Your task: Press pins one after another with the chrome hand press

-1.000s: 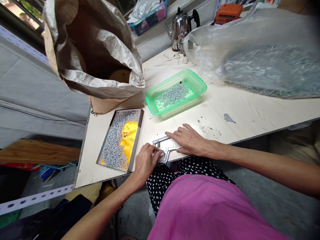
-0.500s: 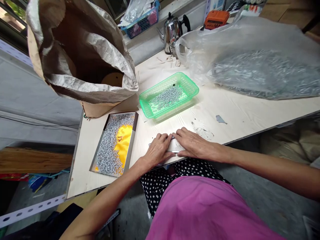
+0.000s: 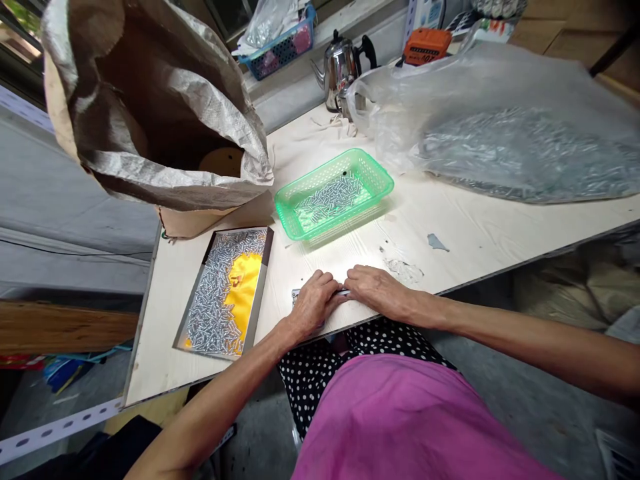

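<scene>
From my head view: half a second ago a gap showed between the two arms of the metal tool (image 3: 344, 292); now they look brought together. I take this for the squeezing stroke of the work. My left hand (image 3: 316, 303) and right hand (image 3: 379, 288) both grip it, fingers and thumbs pinched around the arms. The tool lies at the front edge of the bench (image 3: 490, 233), mostly hidden under my hands, so I cannot tell what is inside it.

Toward the front left corner lies a shallow tray (image 3: 259, 300) of small metal pieces; behind the tool sits a green basket (image 3: 345, 215) holding more. A big sack (image 3: 210, 100) crowds the back left corner, and a plastic bag (image 3: 475, 100) fills the back right.
</scene>
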A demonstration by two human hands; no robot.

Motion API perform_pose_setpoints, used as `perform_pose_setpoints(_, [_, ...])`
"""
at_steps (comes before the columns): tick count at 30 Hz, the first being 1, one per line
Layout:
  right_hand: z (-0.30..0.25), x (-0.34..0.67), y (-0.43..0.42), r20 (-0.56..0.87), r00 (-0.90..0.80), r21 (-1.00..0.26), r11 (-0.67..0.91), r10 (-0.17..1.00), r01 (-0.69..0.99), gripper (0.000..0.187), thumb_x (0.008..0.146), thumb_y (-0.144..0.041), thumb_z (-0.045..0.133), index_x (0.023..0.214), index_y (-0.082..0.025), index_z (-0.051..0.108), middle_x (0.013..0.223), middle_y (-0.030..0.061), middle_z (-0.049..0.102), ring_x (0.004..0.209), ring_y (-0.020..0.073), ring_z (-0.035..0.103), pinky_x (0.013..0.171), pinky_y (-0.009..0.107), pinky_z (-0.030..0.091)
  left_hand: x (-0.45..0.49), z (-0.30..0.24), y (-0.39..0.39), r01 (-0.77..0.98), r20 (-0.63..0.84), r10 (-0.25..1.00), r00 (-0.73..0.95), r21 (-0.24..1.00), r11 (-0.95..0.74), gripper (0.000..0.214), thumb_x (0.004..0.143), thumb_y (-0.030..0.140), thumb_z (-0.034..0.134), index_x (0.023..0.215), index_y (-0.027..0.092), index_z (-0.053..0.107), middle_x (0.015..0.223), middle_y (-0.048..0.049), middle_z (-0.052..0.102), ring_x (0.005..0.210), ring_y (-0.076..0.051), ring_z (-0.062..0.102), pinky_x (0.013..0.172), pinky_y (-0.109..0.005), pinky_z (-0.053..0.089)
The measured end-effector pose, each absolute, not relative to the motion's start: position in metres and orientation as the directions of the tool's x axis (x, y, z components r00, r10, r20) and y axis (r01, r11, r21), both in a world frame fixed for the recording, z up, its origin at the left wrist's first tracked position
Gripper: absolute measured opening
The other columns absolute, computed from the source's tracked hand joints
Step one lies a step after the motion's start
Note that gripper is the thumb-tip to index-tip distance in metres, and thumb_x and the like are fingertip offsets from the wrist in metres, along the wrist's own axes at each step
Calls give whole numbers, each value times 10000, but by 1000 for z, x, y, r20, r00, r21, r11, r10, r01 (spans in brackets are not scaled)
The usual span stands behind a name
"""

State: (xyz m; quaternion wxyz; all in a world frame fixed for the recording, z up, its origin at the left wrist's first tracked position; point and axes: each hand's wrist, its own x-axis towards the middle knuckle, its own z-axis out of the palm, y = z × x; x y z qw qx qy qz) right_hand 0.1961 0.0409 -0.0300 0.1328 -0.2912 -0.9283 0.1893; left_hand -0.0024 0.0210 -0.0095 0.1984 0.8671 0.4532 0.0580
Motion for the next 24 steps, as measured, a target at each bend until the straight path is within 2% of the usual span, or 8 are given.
perform_pose_setpoints(2, [-27,201,44,136,-786,-398,760,603,514,177,952,-251,513,983,-114,620,957,108,603,898,219,509,802,342,407,-2,-7,17,790,-85,827,555,365,-493,330,946,441,503,1063,158,625,931,-81,602,925,-233,517,806,-367,470])
perform_pose_setpoints(5, [-20,209,52,107,-788,-354,764,607,540,484,853,-457,651,1184,-113,571,1106,151,578,999,276,489,843,397,402,3,-8,-1,844,-24,881,472,303,-444,460,911,430,572,1281,164,512,1171,-134,586,1089,-279,523,917,-463,478])
perform_pose_setpoints(7, [-16,212,57,66,-790,-354,755,609,552,541,865,-540,602,1211,-125,569,1125,157,577,997,285,495,840,407,391,10,-12,-20,848,53,891,450,289,-445,472,929,383,552,1333,156,463,1304,-172,543,1214,-306,498,1006,-513,441])
perform_pose_setpoints(10, [-14,208,63,41,-777,-359,735,628,575,340,968,-409,473,1126,-149,626,1078,134,605,976,258,506,822,369,368,21,-19,-47,813,114,870,480,316,-490,487,947,380,516,1360,133,438,1389,-192,514,1342,-323,430,1093,-530,382])
perform_pose_setpoints(13, [-19,199,71,55,-750,-299,727,659,618,216,959,-255,486,991,-133,662,1015,125,628,957,248,502,787,344,339,30,-25,-64,796,93,874,477,376,-474,543,934,449,520,1369,133,437,1435,-182,491,1391,-320,383,1127,-532,354])
perform_pose_setpoints(20, [-10,175,97,86,-744,-192,744,662,640,156,927,-207,534,892,-149,674,934,102,656,938,247,482,768,356,275,31,-28,-67,752,84,884,459,494,-437,559,913,504,538,1346,156,473,1437,-179,494,1406,-310,366,1148,-564,305])
perform_pose_setpoints(22, [1,158,87,116,-807,-184,811,578,555,137,918,-211,557,951,-171,683,988,102,647,955,249,472,774,361,275,32,-29,-66,737,93,885,457,518,-435,583,908,517,539,1354,148,469,1423,-185,505,1394,-319,383,1142,-564,315])
perform_pose_setpoints(24, [9,136,69,133,-910,-205,909,394,363,121,906,-259,598,972,-217,690,1026,82,631,978,247,459,777,360,283,34,-30,-67,735,72,891,448,538,-413,588,900,521,548,1337,132,490,1360,-195,556,1330,-332,462,1102,-547,380])
